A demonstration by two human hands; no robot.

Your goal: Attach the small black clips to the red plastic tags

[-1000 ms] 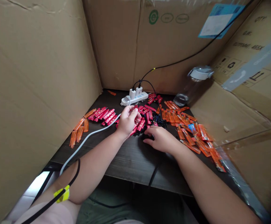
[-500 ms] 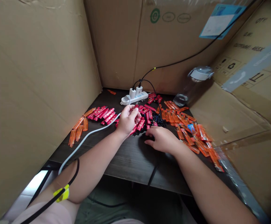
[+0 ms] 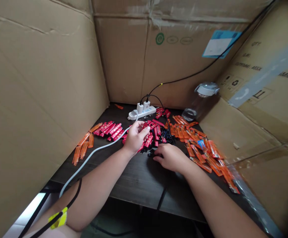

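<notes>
My left hand (image 3: 135, 138) is closed on a red piece (image 3: 145, 126) at the middle of the dark table, over a heap of red pieces (image 3: 156, 133). To its right, my right hand (image 3: 167, 156) reaches the near edge of a cluster of small black parts (image 3: 167, 137); its thumb and fingertips close around a small black part (image 3: 151, 153) on the table. More red pieces (image 3: 109, 129) lie in a row on the left. Many orange, clear-sided pieces (image 3: 183, 132) spread on the right, and several orange ones (image 3: 84, 149) lie at the far left.
Cardboard walls surround the dark table (image 3: 134, 178). A white power strip (image 3: 144, 113) with plugs and cables stands behind the heap. A clear bottle (image 3: 195, 102) is at the back right. A pale cable (image 3: 89, 157) crosses the left side.
The camera view has tilted up, so the scene sits lower. A small black part now shows at my right fingertips. My left hand still holds the red piece.
</notes>
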